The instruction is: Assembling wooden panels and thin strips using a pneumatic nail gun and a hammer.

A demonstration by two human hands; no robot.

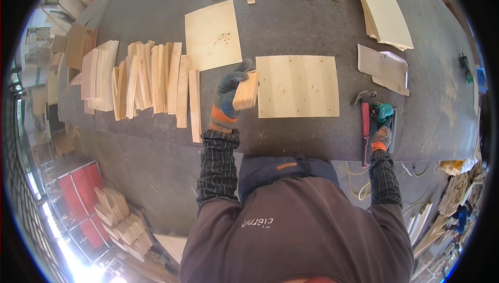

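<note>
Between the strips (156, 80) and the panel (298, 88), my left hand (227, 93) grips a wood block (246, 91) by the panel's near-left edge; whether they touch, I cannot tell. Right of that grip, the panel lies flat, dotted with dark marks I judge to be fastenings already in. My right hand (382, 137) wraps the green tool (382, 112), beside a hammer (365, 132). The block is not yet laid down; with many strips loose, I judge much remains.
</note>
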